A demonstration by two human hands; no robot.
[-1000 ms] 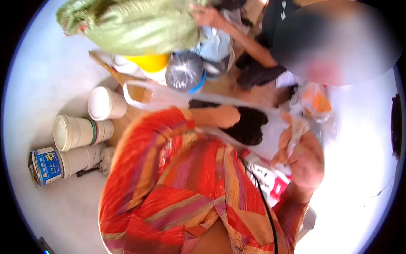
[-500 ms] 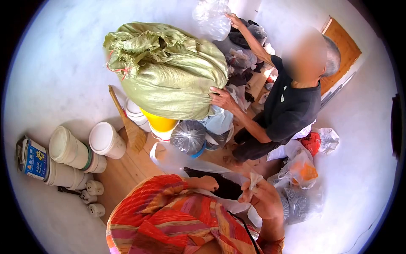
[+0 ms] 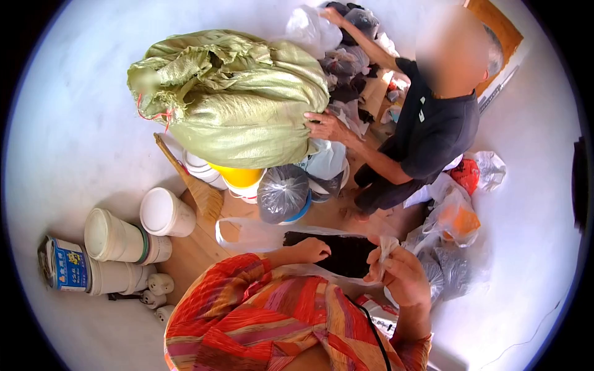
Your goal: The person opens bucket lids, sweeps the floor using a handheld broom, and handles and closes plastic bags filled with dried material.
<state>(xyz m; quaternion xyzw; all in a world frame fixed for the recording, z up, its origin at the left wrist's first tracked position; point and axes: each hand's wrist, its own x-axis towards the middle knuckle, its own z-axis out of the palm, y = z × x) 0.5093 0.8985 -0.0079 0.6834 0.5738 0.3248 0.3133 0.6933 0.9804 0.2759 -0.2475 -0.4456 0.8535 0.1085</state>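
A translucent white plastic bag (image 3: 238, 234) hangs open in front of my body, with dark, loose-looking contents (image 3: 343, 253) inside. My right hand (image 3: 405, 272) is closed around a bunched part of the bag's rim on the right. Over the left part of the opening, my left hand (image 3: 311, 250) is closed with its fingers curled; what they hold, if anything, is hidden. Across from me, a person in a dark shirt (image 3: 442, 130) has one hand on a big green woven sack (image 3: 247, 105) and the other at a clear plastic bag (image 3: 312, 31).
A yellow bucket (image 3: 238, 176) and a bag-topped blue bucket (image 3: 300, 210) stand under and beside the sack. A broom (image 3: 201, 191), white buckets (image 3: 167, 212) and a blue-labelled can (image 3: 68, 264) line the left. Filled plastic bags (image 3: 455, 216) lie at right; more are heaped behind.
My view has shifted slightly. The bag's opening shows more of its dark contents. The other person's raised hand and clear bag are lower against the heap. My hands keep much the same pose.
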